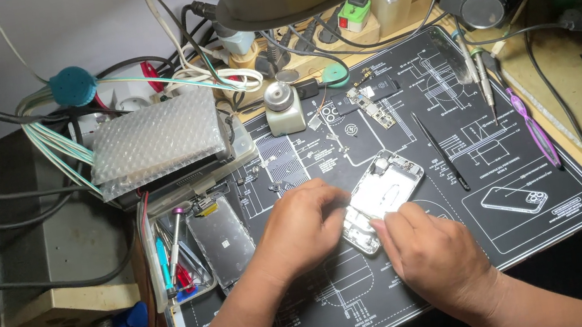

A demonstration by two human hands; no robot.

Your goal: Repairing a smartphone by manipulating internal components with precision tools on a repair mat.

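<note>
Resting on the black work mat [551, 210] mid-tabletop, an opened phone chassis [384, 192] lies tilted, inner side up. Left hand [301, 231] curls over its near-left edge, fingers closed on the frame, apparently steadying it. Right hand [432, 250] pinches its lower end; whether it holds a tool, cannot tell. Detached screen [222, 238] lies left; black tweezers [441, 152] lie right, within reach.

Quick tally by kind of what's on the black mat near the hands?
Opened phone body, held by left hand and right hand: 1
Detached phone screen: 1
Black tweezers: 1
Purple tool: 1
Small circuit boards: cluster, count unclear
Total counted: 4
</note>
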